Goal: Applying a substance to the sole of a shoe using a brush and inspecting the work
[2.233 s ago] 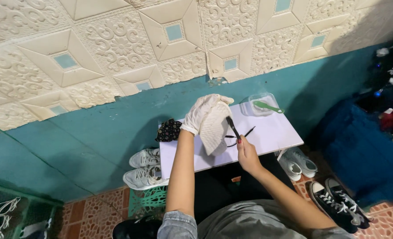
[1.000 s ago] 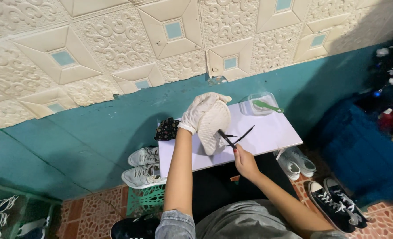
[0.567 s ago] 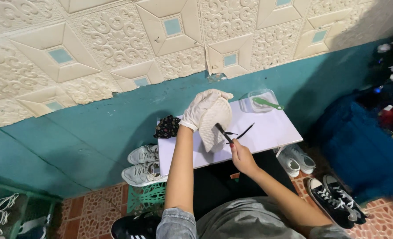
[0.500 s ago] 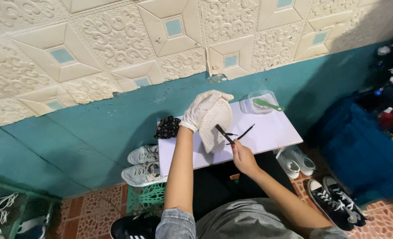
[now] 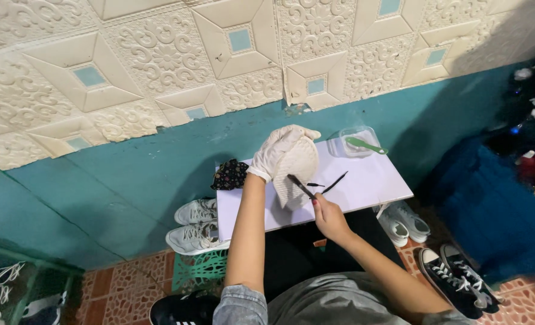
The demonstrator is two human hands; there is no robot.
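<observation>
Left grip: our gloved left hand (image 5: 278, 151) is closed around the toe end of a white shoe (image 5: 296, 174), holding it up over the table (image 5: 370, 183).
Right grip: our bare right hand (image 5: 329, 218) is pinched on the handle of a thin dark tool (image 5: 300, 186), its tip laid against the shoe's ribbed face.
Shoe: it hangs tilted, upper end in the left grip, lower end just above the table and just left of the right grip.
Tool: it runs up and left from our fingers to the shoe; we cannot tell whether it is a brush or a blade.
Sticks: two thin dark pieces (image 5: 335, 182) lie on the table just right of the shoe, near the right grip.
Tub: a clear tub (image 5: 355, 143) with a green brush (image 5: 367, 145) across it sits at the table's far right corner, well apart from both hands.
Cloth: a dark patterned cloth (image 5: 229, 174) sits at the table's left edge.
Floor: grey sneakers (image 5: 195, 225) lie left of the table, white ones (image 5: 405, 221) and black ones (image 5: 454, 280) to its right.
</observation>
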